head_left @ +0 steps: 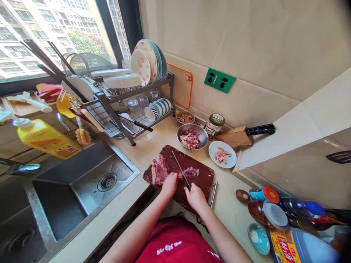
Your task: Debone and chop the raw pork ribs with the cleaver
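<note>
Head view: soft, slick cut, best pinned from above

Meat piece (189,172) is lying mid-way on board (204,176), pinned at its left edge by left hand (169,184), fingers curled down onto it. Knife (179,168) is gripped by right hand (195,197), fist closed round the handle, blade laid across the piece. Slab (159,170) is set at the board's left end; bowl (205,137) of cut meat is seen behind. Judged: piece is light, soft, wet, slippery, likely to slide and squash. Best held by fingertips pressed from above, kept clear of the blade.
</note>
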Demonstrator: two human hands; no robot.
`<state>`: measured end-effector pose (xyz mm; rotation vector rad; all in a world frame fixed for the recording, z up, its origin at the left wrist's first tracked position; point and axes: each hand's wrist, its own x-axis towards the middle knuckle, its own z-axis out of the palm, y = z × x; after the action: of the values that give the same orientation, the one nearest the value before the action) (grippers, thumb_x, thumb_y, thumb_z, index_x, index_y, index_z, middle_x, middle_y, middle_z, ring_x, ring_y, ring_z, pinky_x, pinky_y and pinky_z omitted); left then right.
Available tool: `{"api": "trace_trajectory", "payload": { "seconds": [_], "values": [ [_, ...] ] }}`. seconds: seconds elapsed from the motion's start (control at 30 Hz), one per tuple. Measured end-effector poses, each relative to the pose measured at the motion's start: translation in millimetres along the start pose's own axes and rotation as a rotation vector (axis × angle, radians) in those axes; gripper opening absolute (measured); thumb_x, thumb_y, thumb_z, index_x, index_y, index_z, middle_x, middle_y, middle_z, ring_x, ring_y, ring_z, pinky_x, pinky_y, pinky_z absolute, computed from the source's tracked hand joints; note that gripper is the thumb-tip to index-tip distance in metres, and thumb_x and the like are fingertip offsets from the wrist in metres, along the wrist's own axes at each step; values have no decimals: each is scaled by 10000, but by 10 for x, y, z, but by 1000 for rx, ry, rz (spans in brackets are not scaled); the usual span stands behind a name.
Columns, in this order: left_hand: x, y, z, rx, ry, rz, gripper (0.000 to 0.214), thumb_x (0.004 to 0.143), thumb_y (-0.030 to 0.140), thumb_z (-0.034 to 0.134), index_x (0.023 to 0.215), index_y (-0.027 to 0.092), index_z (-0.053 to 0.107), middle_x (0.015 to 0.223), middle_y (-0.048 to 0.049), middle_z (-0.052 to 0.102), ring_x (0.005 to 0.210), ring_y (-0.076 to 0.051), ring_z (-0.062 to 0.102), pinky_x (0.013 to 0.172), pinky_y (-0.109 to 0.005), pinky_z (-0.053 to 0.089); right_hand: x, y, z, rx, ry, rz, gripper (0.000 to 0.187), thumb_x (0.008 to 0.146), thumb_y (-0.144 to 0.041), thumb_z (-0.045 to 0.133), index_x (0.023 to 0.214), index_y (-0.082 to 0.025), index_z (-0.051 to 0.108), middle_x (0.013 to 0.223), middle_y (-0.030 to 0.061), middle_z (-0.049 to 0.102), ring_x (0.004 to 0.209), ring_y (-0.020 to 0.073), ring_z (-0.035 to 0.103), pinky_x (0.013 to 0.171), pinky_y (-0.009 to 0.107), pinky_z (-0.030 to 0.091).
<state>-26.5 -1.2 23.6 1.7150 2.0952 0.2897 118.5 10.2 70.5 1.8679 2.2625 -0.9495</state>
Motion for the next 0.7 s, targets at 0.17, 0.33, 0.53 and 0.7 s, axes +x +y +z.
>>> {"api": "trace_trajectory", "payload": {
  "seconds": [0.17,0.33,0.53,0.7],
  "values": [
    [41,66,-5,57,9,-13,188,843,123,358,955,155,505,952,-83,559,906,-176,551,783,-275,414,-67,197,-12,54,-11,15,287,864,-389,389,862,-160,563,755,75,667,680,168,645,567,226,424],
    [75,78,-18,72,-40,-39,189,793,101,401,926,141,530,977,-102,561,913,-183,553,788,-276,414,-538,634,-32,218,-91,61,355,850,-455,360,880,-161,558,616,18,617,444,129,569,418,209,374],
    [-19,5,21,-171,-50,-48,181,677,83,509,829,163,565,868,-55,606,853,-169,554,774,-254,406,-922,1079,-21,523,-207,188,410,791,-562,352,906,-199,504,404,-100,381,242,83,356,275,186,254],
    [-72,-42,34,-258,25,-22,220,641,42,484,801,161,577,827,-42,592,805,-155,540,742,-249,408,-867,1243,-101,691,-126,251,427,736,-638,375,677,-216,405,402,-103,367,251,63,357,292,177,302]
  ]
}}
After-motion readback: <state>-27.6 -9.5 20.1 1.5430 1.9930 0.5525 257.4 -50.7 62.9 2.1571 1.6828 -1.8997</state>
